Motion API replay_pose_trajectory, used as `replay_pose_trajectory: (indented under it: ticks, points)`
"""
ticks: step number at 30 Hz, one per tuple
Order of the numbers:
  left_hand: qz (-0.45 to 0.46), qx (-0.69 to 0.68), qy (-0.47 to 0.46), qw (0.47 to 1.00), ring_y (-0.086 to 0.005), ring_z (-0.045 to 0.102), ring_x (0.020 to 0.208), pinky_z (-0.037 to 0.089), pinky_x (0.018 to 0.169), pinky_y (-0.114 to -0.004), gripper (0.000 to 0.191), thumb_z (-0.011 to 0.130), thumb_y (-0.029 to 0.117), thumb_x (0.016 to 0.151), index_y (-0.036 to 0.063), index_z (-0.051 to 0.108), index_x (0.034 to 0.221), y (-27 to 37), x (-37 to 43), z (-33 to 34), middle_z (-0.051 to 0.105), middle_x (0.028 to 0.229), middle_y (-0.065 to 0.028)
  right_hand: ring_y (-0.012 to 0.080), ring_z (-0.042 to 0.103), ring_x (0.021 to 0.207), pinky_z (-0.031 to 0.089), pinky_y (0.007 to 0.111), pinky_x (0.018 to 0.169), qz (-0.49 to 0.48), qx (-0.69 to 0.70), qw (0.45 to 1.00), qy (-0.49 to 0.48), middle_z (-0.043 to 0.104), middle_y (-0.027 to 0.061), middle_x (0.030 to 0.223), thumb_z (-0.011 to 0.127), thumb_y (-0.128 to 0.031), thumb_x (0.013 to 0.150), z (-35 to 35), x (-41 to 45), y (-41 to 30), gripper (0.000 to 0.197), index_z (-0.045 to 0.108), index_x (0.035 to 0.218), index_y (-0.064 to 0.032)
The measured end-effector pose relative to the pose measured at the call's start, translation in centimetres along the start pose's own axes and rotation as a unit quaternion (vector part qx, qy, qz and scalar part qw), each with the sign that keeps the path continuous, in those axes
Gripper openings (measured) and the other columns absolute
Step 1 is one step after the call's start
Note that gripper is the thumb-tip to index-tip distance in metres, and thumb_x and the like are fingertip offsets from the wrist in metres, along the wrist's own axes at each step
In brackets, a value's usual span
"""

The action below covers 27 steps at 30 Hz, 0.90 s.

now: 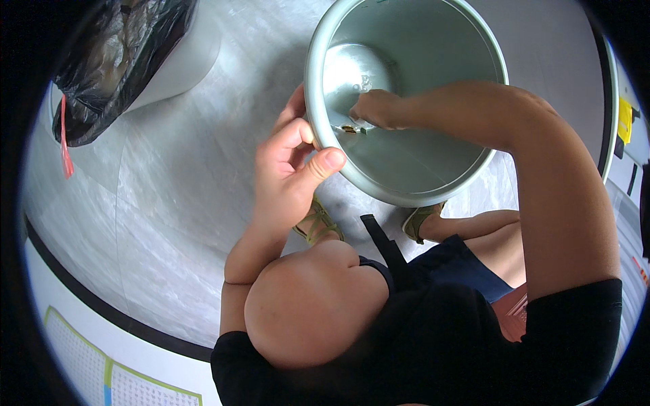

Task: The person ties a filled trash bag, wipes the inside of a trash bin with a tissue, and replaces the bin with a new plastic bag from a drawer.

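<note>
A pale green plastic bin (406,189) tilts before me, its round mouth turned up towards me. My left hand (289,162) grips the near left of its rim, with the thumb on the lip and the fingers round the outer wall. Deep inside, my right hand (378,109) reaches down to the bottom, its fingers bent. Whether anything is between those fingertips is hidden. Close beside them lie small brown scraps (349,129) and a tiny green bit (363,131). The bin's floor looks shiny and wet near the fingers.
A whitish bin (177,76) lined with a black plastic bag (122,66) stands at the upper left, a pink tie strip (66,142) hanging from it. Grey marbled floor (167,203) spreads around. Printed sheets (147,385) hang on the white wall at the lower left.
</note>
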<state>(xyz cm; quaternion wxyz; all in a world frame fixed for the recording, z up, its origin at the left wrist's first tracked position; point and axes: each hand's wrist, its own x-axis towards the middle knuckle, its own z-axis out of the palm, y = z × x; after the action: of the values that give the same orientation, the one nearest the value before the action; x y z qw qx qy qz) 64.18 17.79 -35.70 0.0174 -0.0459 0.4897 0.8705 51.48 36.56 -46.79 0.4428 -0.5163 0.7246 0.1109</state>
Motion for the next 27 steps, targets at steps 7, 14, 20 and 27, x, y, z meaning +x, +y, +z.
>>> replay_pose_trajectory:
  ticks: [7, 14, 20, 27]
  points:
    - [0.019, 0.010, 0.021, 1.000, -0.0154, 0.048, 0.104, 0.043, 0.080, -0.029, 0.016, 0.064, 0.010, 0.081, -0.0013, 0.053, 0.077, -0.7, -0.4, 0.5, 0.029, 0.138, -0.0231, 0.0297, 0.059, 0.096, 0.048, 0.037, 0.080, 0.202, 0.195, 0.960, 0.017, 0.062, 0.0128, 0.099, 0.062, 0.009, 0.061, 2.7, 1.3, -0.7, 0.038, 0.061, 0.096, -0.0077]
    - [0.050, 0.014, 0.025, 0.998, -0.0162, 0.044, 0.107, 0.042, 0.081, -0.030, 0.019, 0.064, 0.012, 0.081, -0.0001, 0.051, 0.075, -1.0, -0.3, 0.8, 0.031, 0.136, -0.0231, 0.0285, 0.062, 0.090, 0.048, 0.037, 0.078, 0.243, 0.293, 0.923, 0.057, 0.064, 0.0154, 0.095, 0.061, 0.003, 0.066, 2.8, 2.1, -1.7, 0.027, 0.065, 0.092, -0.0063]
    - [0.020, 0.023, 0.013, 0.999, -0.0147, 0.046, 0.104, 0.042, 0.077, -0.028, 0.018, 0.064, 0.011, 0.081, -0.0002, 0.052, 0.076, -0.6, -0.3, 0.7, 0.032, 0.136, -0.0224, 0.0287, 0.064, 0.085, 0.049, 0.036, 0.074, 0.068, 0.145, 0.986, 0.034, 0.065, 0.0179, 0.092, 0.059, -0.001, 0.068, 0.1, 3.5, -2.1, 0.025, 0.068, 0.091, -0.0067]
    - [0.020, 0.015, 0.021, 0.999, -0.0144, 0.047, 0.102, 0.042, 0.077, -0.028, 0.018, 0.065, 0.011, 0.080, 0.0000, 0.052, 0.075, -1.0, -0.5, 0.5, 0.030, 0.138, -0.0229, 0.0251, 0.054, 0.072, 0.042, 0.036, 0.064, -0.070, 0.258, 0.961, 0.067, 0.054, 0.0104, 0.071, 0.056, -0.005, 0.071, 2.3, 0.6, -1.3, 0.006, 0.052, 0.076, -0.0046]
